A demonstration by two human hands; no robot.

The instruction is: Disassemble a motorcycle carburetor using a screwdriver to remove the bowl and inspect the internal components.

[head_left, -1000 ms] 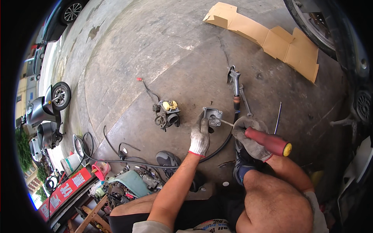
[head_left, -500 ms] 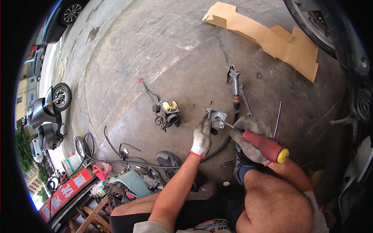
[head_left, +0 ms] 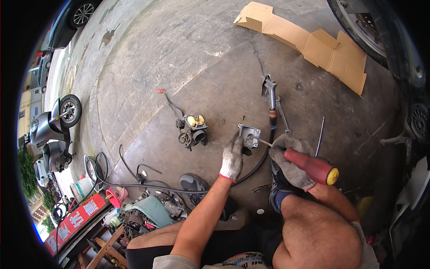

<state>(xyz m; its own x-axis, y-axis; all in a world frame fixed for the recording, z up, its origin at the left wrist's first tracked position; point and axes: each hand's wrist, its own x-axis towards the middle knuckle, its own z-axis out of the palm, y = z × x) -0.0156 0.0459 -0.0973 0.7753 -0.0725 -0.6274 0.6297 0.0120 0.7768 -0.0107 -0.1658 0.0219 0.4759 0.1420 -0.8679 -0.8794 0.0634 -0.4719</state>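
My left hand (head_left: 233,158), in a pale work glove with a grey palm, grips a small square metal carburetor bowl (head_left: 253,131) by its left side. The bowl's hollow faces up. My right hand (head_left: 289,159), gloved in grey, is closed round a screwdriver (head_left: 311,166) with a red handle and a yellow end. Its thin shaft reaches left to the bowl; I cannot tell exactly where the tip rests. Left of my left hand, a carburetor body (head_left: 193,132) with a yellowish part on top lies on the floor. A small screw (head_left: 243,118) lies beyond the bowl.
An air blow gun (head_left: 272,96) on a black hose (head_left: 255,172) and a wrench (head_left: 283,117) lie beyond my right hand. A thin rod (head_left: 320,136) is to the right. Flattened cardboard (head_left: 309,45) lies far right; a parts pile with a teal cover (head_left: 154,210) is near left.
The screwdriver and my right hand have shifted slightly to the right, and more of the shaft shows. My left hand and the bowl have barely moved.
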